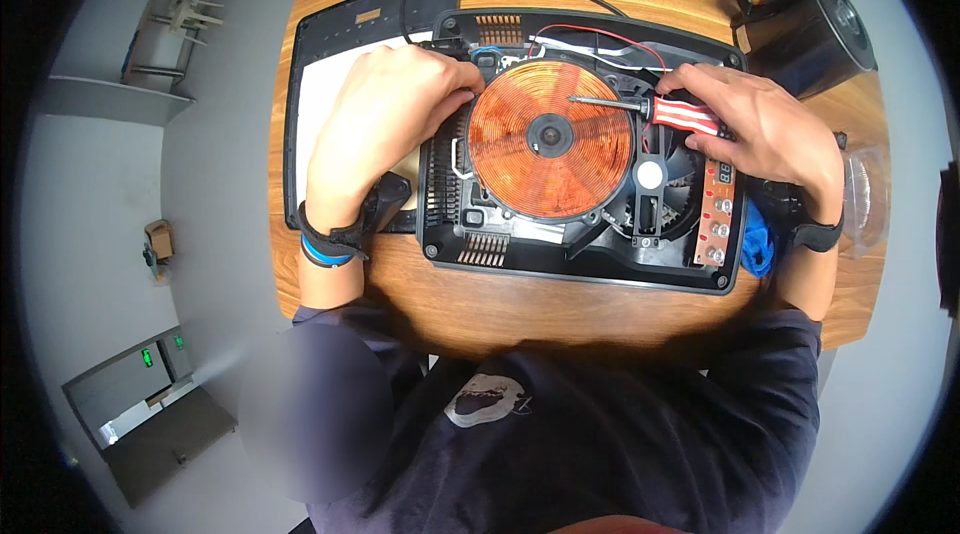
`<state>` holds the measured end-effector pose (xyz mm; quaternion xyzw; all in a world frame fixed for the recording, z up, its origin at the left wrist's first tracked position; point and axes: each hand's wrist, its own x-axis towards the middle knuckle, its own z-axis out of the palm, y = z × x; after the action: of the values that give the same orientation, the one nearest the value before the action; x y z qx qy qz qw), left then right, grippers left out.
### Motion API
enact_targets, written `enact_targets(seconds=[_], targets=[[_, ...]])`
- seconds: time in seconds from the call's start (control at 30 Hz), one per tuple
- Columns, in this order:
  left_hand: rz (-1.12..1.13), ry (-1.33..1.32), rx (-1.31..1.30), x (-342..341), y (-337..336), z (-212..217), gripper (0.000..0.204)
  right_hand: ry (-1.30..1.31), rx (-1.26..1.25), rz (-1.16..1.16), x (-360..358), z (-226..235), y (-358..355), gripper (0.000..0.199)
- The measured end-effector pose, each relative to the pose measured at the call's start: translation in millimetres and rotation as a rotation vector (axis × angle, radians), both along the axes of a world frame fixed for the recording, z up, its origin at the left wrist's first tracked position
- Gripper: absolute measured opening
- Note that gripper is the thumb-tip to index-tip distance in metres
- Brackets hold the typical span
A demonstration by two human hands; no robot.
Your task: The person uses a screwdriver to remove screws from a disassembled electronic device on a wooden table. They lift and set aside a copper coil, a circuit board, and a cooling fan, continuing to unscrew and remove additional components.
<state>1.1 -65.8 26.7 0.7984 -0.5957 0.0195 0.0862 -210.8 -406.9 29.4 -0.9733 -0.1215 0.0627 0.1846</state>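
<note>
While the right hand (758, 121) grips the screwdriver (682, 115), I'd keep it off the induction coil (512, 156); whether the left hand (392, 97) grips, I can't tell.

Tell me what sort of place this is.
Probably an indoor workroom: an opened appliance with a copper coil lies on a wooden table, and the right hand holds a screwdriver.

Got one left hand (395, 99), one right hand (755, 124), one screwdriver (680, 115), one copper coil (590, 152), one fan (684, 196), one brown button board (714, 218), one black casing (585, 277), one dark jug (815, 32) and, yep, one wooden counter (520, 319).
</note>
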Motion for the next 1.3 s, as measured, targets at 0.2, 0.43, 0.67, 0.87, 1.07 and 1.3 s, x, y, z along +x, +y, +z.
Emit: enact_targets(seconds=[0.2,0.43,0.67,0.87,1.07,1.3], targets=[[0.056,-0.091,0.132,-5.6,0.2,2.4,0.013,-0.016,0.021,0.005,-1.4,-4.5,0.2,0.061],[-0.003,-0.108,0.101,-4.0,-0.7,-1.5,0.011,-0.021,0.030,0.029,-0.5,-5.9,-3.6,0.061],[-0.061,-0.081,0.045,0.6,1.0,-7.2,0.013,-0.019,0.013,0.042,-0.1,-5.2,-3.0,0.064],[-0.072,-0.080,0.020,2.8,2.7,-11.1,0.013,-0.015,-0.004,0.042,-0.9,-5.5,-2.3,0.064],[-0.072,-0.105,0.002,3.4,4.2,-14.9,0.014,-0.037,-0.007,0.045,-2.3,-3.8,1.3,0.064],[-0.070,-0.087,-0.017,2.6,4.3,-15.9,0.013,-0.022,-0.033,0.026,-3.1,-2.5,3.0,0.064]])
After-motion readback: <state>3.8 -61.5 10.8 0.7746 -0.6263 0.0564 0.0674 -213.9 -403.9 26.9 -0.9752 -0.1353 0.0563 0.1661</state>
